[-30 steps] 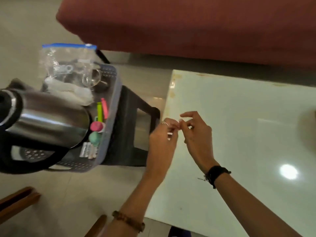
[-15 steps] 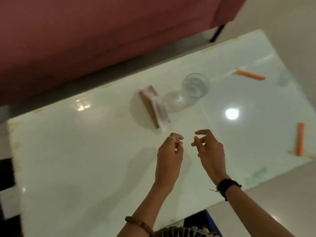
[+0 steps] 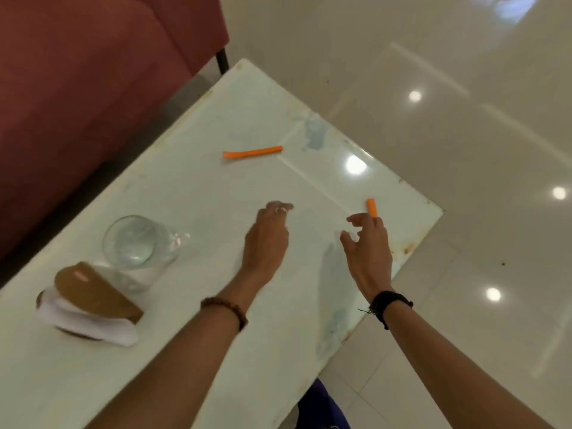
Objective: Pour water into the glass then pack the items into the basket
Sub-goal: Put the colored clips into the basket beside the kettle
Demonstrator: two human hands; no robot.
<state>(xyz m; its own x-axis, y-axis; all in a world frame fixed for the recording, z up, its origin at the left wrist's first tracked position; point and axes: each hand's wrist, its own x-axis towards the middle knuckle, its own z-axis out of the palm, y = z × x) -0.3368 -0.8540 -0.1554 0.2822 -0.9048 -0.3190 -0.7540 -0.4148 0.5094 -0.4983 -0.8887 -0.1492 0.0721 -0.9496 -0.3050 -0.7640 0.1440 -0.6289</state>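
Head view: our left hand and right hand, both spread and empty, hover over glossy white table; round clear glass sits left of them.

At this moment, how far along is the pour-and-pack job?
Done: the glass appears to hold water. In hand: nothing; the left hand and right hand reach out empty, the right nearing an orange stick. Left: both orange sticks, glass and brown-and-white item remain on the table.

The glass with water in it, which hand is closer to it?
The left hand. It hovers to the right of the glass, empty. The right hand is farther right, near the table's edge, by a short orange stick.
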